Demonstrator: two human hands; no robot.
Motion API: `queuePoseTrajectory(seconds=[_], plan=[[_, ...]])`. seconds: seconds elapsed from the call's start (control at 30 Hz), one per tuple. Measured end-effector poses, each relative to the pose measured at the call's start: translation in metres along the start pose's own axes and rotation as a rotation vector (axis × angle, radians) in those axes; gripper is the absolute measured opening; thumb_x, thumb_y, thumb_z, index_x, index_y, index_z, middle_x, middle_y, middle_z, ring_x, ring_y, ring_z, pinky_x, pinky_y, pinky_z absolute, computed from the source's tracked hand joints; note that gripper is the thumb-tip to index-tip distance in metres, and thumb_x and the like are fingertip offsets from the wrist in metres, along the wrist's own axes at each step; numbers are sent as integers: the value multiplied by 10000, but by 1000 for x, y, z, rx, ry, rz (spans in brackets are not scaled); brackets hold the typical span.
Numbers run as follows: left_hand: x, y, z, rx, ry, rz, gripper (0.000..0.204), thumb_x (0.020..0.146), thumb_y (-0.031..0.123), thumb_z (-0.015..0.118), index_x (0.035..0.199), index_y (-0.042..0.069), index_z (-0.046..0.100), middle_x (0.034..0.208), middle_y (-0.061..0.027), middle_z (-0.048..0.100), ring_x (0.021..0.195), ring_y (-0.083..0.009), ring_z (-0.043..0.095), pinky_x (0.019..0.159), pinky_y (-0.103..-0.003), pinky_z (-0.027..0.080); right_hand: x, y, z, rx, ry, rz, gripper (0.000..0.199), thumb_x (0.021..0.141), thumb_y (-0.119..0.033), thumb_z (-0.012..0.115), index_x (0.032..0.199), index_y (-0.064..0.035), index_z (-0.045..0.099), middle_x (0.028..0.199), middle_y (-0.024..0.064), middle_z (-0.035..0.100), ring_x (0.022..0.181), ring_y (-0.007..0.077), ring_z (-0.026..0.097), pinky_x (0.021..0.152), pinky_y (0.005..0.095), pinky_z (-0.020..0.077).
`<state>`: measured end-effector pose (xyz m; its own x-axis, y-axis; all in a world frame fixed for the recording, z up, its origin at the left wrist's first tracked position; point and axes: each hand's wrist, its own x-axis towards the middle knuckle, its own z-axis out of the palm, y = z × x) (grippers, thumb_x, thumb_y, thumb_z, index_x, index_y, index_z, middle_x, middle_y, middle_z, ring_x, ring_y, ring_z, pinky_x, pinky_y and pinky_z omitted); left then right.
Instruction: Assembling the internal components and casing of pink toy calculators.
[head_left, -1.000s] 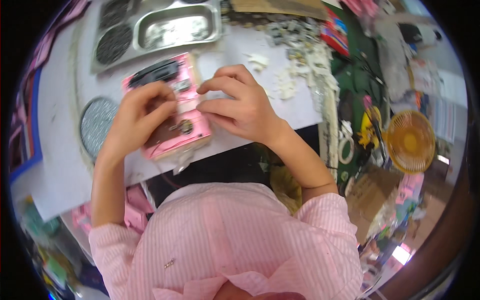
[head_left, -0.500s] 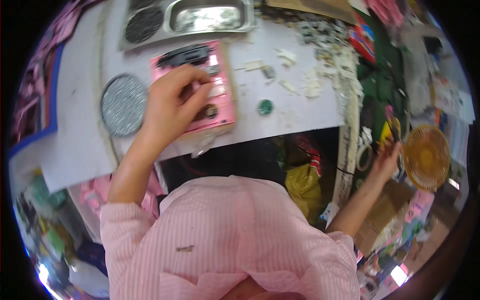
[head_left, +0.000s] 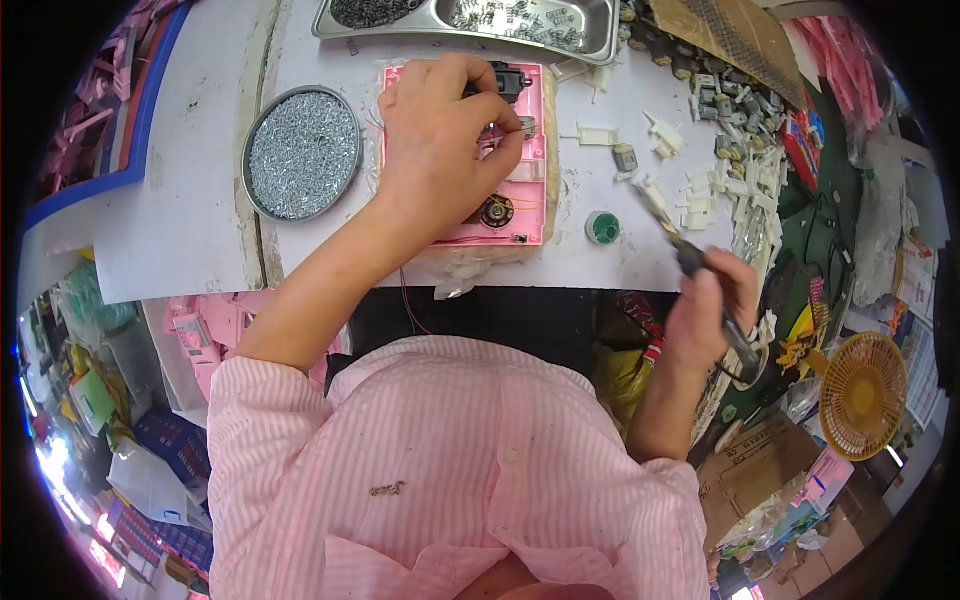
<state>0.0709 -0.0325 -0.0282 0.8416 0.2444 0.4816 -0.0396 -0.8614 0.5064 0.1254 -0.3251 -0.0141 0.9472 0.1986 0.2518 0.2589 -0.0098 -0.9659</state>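
On white bench: left hand (head_left: 440, 140) pressing pink casing (head_left: 520, 205) | right hand (head_left: 705, 310) beside, gripping screwdriver (head_left: 690, 262)

There was just one view, from a camera worn on the person's head. It looked almost straight down, past the pink striped shirt (head_left: 450, 470), onto the white table (head_left: 190, 215) close below. The left hand (head_left: 440, 150) and right hand (head_left: 705, 315) sat near the middle. The wide lens bent straight edges near the round, dark rim
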Motion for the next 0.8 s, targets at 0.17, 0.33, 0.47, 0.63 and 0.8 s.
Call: queuePoseTrajectory(seconds=[0.17,0.33,0.47,0.63,0.8], plan=[[-2,-4,4,-18,9,-20,96,681,153,768,742,152,694,997,10,570,966,-261,499,849,-451,352,20,0,56,-66,-262,-69,206,852,-19,751,1029,32,660,824,44,646,669,68,532,599,205,395],[-1,-2,-1,62,-15,-18,125,697,161,775,802,128,716,997,-14,585,951,-262,521,819,-416,380,27,10,67,-90,-322,-145,191,845,-36,761,1004,21,673,742,31,598,609,65,460,533,220,316],[-1,-3,-1,50,-10,-10,124,697,160,772,801,128,714,1003,-11,583,952,-260,517,815,-419,377,28,10,68,-109,-332,-143,195,839,-43,766,1001,18,673,735,28,590,602,69,454,530,223,312],[-1,-3,0,53,-11,-12,128,692,156,771,803,129,714,1006,-10,580,950,-257,513,813,-415,367,28,11,68,-114,-333,-144,201,834,-59,772,996,9,676,718,24,575,591,78,450,525,231,310],[0,-3,-1,41,-17,-5,131,693,155,769,812,135,718,1010,-6,576,961,-255,510,831,-419,351,29,11,70,-166,-346,-211,212,812,-71,788,984,-5,682,696,19,557,576,91,443,517,241,308]])
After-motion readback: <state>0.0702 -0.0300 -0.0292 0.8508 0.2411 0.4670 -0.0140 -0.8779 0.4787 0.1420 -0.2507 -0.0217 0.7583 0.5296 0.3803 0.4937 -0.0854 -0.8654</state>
